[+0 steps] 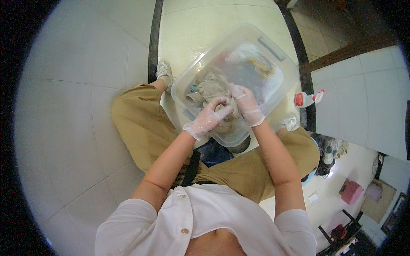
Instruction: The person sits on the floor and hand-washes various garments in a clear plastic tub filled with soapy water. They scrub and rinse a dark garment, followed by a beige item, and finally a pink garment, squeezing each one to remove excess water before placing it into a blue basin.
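Observation:
A translucent plastic tub [179,92] holding sudsy water stands on the floor between my legs. Wet grey-beige cloth [213,88] is bunched in its near left half. My left hand [211,118], in a thin clear glove, has its fingers curled on the cloth. Close by on the right, my right hand [245,100], gloved the same way, pinches the cloth's right side. White foam [245,52] floats toward the tub's far end, with a yellow item [262,67] in it. A small blue item [193,88] lies left of the cloth.
A white spray bottle [304,99] with a red label is right of the tub. My shoes [164,70] flank the tub. A dark blue object [213,152] lies under its near edge. Further right are several shoes [329,152], a pink box [351,192] and a dark door frame [349,48].

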`<state>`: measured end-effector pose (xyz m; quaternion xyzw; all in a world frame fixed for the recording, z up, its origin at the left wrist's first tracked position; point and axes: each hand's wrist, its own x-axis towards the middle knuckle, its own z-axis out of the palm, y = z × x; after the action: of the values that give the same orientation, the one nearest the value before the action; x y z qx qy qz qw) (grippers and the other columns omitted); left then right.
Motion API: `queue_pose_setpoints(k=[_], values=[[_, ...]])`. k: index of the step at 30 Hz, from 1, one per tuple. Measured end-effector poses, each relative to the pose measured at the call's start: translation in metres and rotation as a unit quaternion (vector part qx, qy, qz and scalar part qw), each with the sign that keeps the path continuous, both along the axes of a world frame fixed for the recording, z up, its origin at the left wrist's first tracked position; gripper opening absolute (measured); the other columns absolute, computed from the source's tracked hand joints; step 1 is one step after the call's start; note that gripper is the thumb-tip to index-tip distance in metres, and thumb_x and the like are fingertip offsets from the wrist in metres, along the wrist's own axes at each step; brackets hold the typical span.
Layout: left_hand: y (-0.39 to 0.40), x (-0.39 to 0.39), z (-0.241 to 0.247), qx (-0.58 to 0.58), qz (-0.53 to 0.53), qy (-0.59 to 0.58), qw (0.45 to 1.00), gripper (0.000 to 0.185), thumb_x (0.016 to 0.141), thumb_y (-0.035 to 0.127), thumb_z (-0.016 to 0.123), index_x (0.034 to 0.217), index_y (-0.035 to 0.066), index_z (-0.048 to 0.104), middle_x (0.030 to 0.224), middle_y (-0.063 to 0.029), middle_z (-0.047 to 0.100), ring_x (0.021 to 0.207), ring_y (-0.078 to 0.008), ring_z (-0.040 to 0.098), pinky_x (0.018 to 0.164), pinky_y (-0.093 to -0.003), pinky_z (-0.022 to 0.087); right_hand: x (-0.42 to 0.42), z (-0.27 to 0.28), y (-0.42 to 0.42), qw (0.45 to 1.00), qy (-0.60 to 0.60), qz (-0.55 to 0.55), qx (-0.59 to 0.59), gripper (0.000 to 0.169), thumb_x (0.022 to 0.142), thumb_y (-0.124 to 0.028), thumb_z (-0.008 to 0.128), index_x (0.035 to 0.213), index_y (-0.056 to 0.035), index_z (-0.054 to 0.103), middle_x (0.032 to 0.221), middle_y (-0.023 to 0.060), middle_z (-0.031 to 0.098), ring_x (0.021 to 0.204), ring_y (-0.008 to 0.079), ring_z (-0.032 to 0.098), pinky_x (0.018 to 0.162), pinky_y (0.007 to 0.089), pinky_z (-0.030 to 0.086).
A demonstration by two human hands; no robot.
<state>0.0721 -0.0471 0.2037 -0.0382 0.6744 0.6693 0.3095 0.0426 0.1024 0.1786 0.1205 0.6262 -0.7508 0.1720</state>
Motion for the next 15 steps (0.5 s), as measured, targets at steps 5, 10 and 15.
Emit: queue_pose_setpoints(k=[5, 10, 15], values=[[-0.004, 0.005, 0.002, -0.056, -0.029, 0.087, 0.994, 0.025, 0.079, 0.021, 0.06, 0.095, 0.003, 0.057, 0.091, -0.005, 0.052, 0.085, -0.0114, 0.048, 0.076, -0.0245, 0.039, 0.006, 0.01, 0.001, 0.996, 0.018, -0.015, -0.084, 0.019, 0.079, -0.017, 0.064, 0.09, -0.0027, 0.058, 0.076, 0.0031, 0.058, 0.071, 0.009, 0.053, 0.065, 0.0229, 0.044], [-0.006, -0.003, 0.015, 0.238, 0.221, -0.043, 0.945, 0.02, 0.081, 0.02, 0.056, 0.09, 0.002, 0.057, 0.081, -0.006, 0.057, 0.072, -0.0145, 0.053, 0.065, -0.0258, 0.044, 0.013, 0.018, 0.017, 0.975, 0.193, 0.074, 0.083, 0.028, 0.067, -0.01, 0.068, 0.093, -0.0035, 0.06, 0.077, 0.0053, 0.061, 0.073, 0.0142, 0.055, 0.069, 0.027, 0.045], [-0.026, -0.014, 0.019, 0.522, 0.22, -0.337, 0.752, 0.02, 0.084, 0.019, 0.05, 0.094, 0.002, 0.055, 0.07, -0.0036, 0.052, 0.047, -0.0108, 0.043, 0.036, -0.018, 0.034, 0.014, -0.013, 0.028, 0.888, 0.163, 0.103, 0.417, 0.019, 0.063, -0.01, 0.068, 0.08, -0.0047, 0.063, 0.068, 0.0102, 0.058, 0.07, 0.0149, 0.056, 0.065, 0.0268, 0.045]])
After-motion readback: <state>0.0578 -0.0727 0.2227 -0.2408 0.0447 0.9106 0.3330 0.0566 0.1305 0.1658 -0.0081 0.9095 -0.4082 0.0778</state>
